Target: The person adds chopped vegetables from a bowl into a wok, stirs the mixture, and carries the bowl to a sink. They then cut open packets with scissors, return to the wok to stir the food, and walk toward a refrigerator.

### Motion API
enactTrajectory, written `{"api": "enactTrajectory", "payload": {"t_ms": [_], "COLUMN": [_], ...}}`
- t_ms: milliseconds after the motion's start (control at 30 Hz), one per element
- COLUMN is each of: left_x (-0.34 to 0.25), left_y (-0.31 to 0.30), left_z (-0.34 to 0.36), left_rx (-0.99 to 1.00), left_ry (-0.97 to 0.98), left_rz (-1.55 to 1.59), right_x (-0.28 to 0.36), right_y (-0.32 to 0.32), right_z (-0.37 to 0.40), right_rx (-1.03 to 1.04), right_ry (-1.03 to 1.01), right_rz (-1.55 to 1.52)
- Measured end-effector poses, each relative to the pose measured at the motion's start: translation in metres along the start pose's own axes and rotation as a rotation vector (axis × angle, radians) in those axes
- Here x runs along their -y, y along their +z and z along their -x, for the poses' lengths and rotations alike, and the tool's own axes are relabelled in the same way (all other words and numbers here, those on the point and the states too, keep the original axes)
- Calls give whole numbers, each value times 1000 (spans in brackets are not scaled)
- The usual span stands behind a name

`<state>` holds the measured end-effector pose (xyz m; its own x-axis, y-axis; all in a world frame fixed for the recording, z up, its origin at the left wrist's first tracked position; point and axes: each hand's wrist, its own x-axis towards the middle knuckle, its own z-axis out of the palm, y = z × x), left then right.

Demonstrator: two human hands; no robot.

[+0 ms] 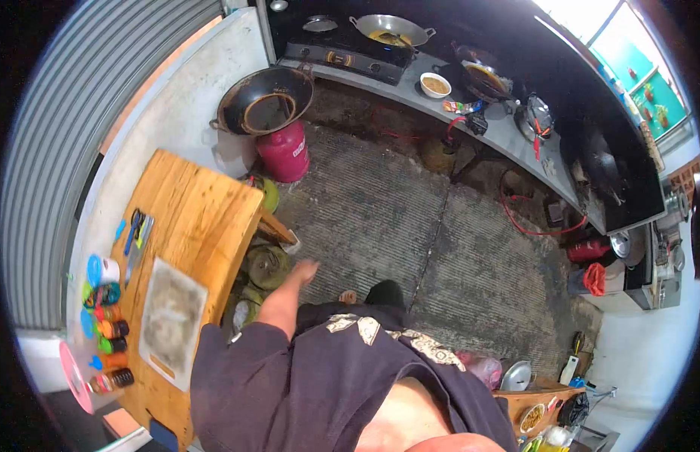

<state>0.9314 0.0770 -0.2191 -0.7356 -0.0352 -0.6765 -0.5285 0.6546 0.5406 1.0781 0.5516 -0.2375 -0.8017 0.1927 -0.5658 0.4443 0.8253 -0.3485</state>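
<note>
My left hand (305, 272) hangs low over the ribbed floor, near the right edge of the wooden table (207, 196); its fingers are small and blurred, so their pose is unclear and nothing can be made out in them. Green gas cylinders (267, 267) stand just left of that hand, beside the table. My right hand does not show. On the table lie a white cutting board (169, 320), knives and scissors (133, 233), and several bottles and jars (113, 345) along the wall side.
A large black wok (265, 102) rests on a pink gas cylinder (284, 153). The counter (410, 96) curves along the back with a stove (346, 62), a pan (391, 30) and a white bowl (435, 85). A red hose (532, 229) hangs below it.
</note>
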Motion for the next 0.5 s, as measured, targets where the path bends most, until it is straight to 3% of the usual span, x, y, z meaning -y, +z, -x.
{"api": "enactTrajectory", "payload": {"t_ms": [33, 100, 167, 300, 367, 433, 467, 500], "left_x": [-34, -56, -114, -192, -173, -143, -119, -98], "left_y": [-22, -18, -50, -105, -107, -109, -106, -107], "left_z": [-27, -130, -170, -207, -232, -262, -271, -279], "left_rx": [12, -381, -252, 82, 128, 226, 72, -86], "left_ry": [37, 205, 192, 130, 80, -97, 49, 196], "left_rz": [-16, 24, 112, 57, -48, 70, -59, -182], "right_x": [1, 8, 20, 86, 141, 239, 303, 352], "right_y": [-8, -24, -40, -96, -137, -199, -240, -267], "right_z": [-15, -57, -105, -237, -316, -398, -426, -470], "right_rx": [38, 70, 91, 21, -76, -235, -317, -452], "right_ry": [58, 134, 180, 49, -118, -238, -178, -356], "right_rz": [-24, -45, -61, -112, -176, -150, -16, -127]}}
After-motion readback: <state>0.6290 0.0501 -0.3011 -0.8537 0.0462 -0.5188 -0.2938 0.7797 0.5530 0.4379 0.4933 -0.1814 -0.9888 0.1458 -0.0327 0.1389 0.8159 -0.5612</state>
